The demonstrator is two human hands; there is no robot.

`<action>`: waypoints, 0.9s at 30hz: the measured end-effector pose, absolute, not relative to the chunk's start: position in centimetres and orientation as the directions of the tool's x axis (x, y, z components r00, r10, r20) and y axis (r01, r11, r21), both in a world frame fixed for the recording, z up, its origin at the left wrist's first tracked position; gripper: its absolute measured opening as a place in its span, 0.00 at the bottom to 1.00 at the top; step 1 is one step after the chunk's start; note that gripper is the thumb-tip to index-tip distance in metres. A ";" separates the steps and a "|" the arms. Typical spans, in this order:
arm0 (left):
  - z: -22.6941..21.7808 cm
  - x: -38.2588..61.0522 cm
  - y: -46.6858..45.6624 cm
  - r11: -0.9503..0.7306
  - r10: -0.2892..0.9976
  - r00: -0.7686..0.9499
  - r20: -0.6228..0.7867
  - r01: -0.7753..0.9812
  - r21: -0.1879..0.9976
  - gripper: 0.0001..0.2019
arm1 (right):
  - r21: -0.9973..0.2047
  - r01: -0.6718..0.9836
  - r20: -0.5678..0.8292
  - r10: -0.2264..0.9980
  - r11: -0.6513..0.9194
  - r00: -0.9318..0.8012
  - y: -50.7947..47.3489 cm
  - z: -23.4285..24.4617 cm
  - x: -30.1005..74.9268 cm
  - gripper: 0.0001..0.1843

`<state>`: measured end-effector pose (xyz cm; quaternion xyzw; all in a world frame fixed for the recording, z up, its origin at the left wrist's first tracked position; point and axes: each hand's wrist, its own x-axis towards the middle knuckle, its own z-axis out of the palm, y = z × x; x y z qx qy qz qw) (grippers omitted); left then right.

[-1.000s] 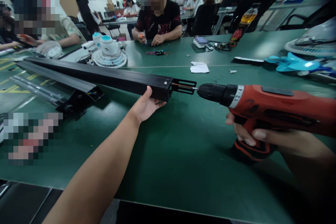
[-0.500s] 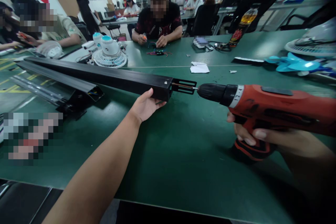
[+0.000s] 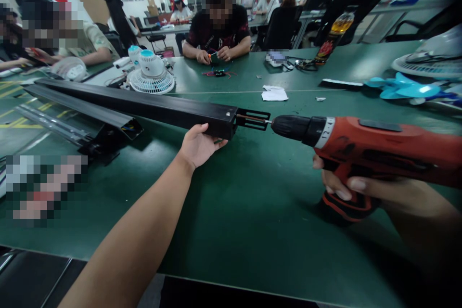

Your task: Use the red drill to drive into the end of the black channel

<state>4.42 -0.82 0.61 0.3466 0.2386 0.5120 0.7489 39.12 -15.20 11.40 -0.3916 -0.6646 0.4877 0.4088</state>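
A long black rectangular tube (image 3: 155, 104) slants across the table, its near end lifted in my left hand (image 3: 200, 147), which grips it from the near side and below. From that end sticks out a black slotted bracket (image 3: 254, 119). My right hand (image 3: 346, 185) is wrapped round the handle of a red cordless drill (image 3: 382, 149). The drill's black chuck (image 3: 288, 126) points left, and its thin bit runs along the bracket toward the tube's end. Where the bit's tip sits inside the tube is hidden.
Left of my arm lie a second black tube (image 3: 81, 103) and a metal rail (image 3: 54, 122). Beyond are a white fan (image 3: 151, 77), a white paper (image 3: 274, 93), a bottle (image 3: 334, 36) and blue fan blades (image 3: 404, 87). A co-worker (image 3: 216, 24) sits across the green table (image 3: 252, 231).
My hands, the tube and the drill stay almost where they were. Across the table, the co-worker's hands have come closer together around a small part.
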 end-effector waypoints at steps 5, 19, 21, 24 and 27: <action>0.0 4.4 -0.6 0.237 0.931 0.364 -0.006 -0.594 0.769 0.20 | -0.971 0.049 0.200 0.906 0.234 -0.372 -15.3 11.3 39.0 0.19; -1.1 4.5 -0.3 0.214 0.946 0.323 -0.013 -0.594 0.775 0.24 | -0.961 0.078 0.219 0.899 0.267 -0.380 -15.4 11.4 39.1 0.19; -1.0 4.6 -0.4 0.215 0.946 0.325 -0.015 -0.591 0.777 0.25 | -0.956 0.087 0.226 0.896 0.279 -0.382 -15.4 11.5 39.0 0.19; -0.8 4.8 -0.5 0.207 0.946 0.324 -0.003 -0.597 0.775 0.27 | -0.958 0.080 0.222 0.892 0.274 -0.393 -15.4 11.5 39.0 0.19; -0.8 5.0 -0.6 0.195 0.949 0.315 0.003 -0.594 0.781 0.28 | -0.961 0.072 0.216 0.890 0.266 -0.402 -15.3 11.4 39.2 0.19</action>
